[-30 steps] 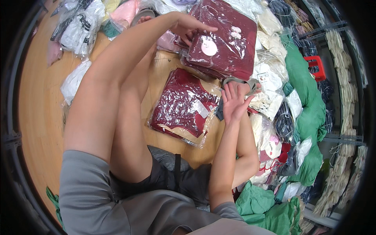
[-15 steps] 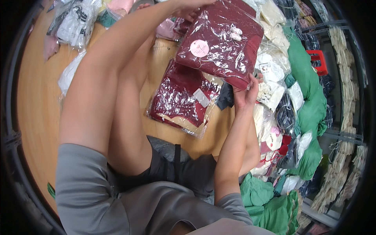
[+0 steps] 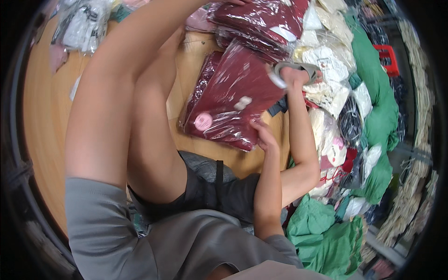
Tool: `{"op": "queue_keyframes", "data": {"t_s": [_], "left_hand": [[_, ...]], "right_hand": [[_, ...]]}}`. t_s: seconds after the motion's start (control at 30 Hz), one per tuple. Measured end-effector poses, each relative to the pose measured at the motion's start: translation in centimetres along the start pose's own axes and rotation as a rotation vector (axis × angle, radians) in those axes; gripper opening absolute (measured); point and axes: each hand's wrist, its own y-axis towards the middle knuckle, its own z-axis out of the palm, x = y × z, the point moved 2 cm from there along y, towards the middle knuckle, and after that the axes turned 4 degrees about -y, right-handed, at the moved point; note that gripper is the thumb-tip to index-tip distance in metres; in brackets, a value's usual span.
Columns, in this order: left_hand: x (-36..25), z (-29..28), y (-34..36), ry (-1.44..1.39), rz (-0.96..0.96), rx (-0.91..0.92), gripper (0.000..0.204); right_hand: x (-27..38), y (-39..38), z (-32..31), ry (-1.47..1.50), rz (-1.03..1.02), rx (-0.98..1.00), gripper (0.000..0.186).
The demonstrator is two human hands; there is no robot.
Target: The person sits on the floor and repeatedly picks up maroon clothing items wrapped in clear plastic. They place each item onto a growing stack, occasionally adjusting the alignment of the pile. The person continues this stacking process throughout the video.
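Observation:
My right hand [image 3: 266, 135] is closed on the lower right edge of a maroon garment [image 3: 228, 93] in a clear plastic bag. A round pink tag and a small white trim show on that garment. It lies slanted over another bagged maroon garment [image 3: 205, 70], which is mostly hidden beneath it. At the top edge, my left hand [image 3: 240, 2] touches the upper of several bagged maroon garments [image 3: 261, 18] stacked there. Most of that hand is cut off by the frame, so its grip is unclear.
My bare legs frame the wooden floor [image 3: 182, 135]; my right foot wears a grey slipper [image 3: 303, 70] beside the garments. Bagged cream and dark clothes [image 3: 333, 98] and green sacks [image 3: 373, 112] line the right. A red plastic crate [image 3: 387, 60] and bagged white clothes [image 3: 84, 30] stand farther off.
The bagged garment with the pink tag has come down toward me onto the other one. My right hand moved down and left with it; my left hand let go and stayed far up.

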Motion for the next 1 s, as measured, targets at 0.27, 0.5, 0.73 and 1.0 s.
{"op": "queue_keyframes", "data": {"t_s": [0.27,0.5,0.73,1.0], "left_hand": [[2.1,-1.8,2.4,0.110,0.078,-0.097,0.035],[1.6,-5.8,1.4,0.650,0.163,-0.494,0.067],[0.9,-3.5,-0.4,0.614,0.090,-0.532,0.055],[3.3,-5.9,2.3,0.569,0.238,-0.577,0.062]], "right_hand": [[-0.1,1.8,-0.1,-0.165,0.094,-0.035,0.047],[-2.0,3.3,-1.2,0.151,0.139,0.048,0.045],[-0.7,3.1,-3.0,-1.044,-0.104,-0.670,0.061],[19.7,3.3,4.5,-0.228,-0.749,-0.531,0.054]]}}
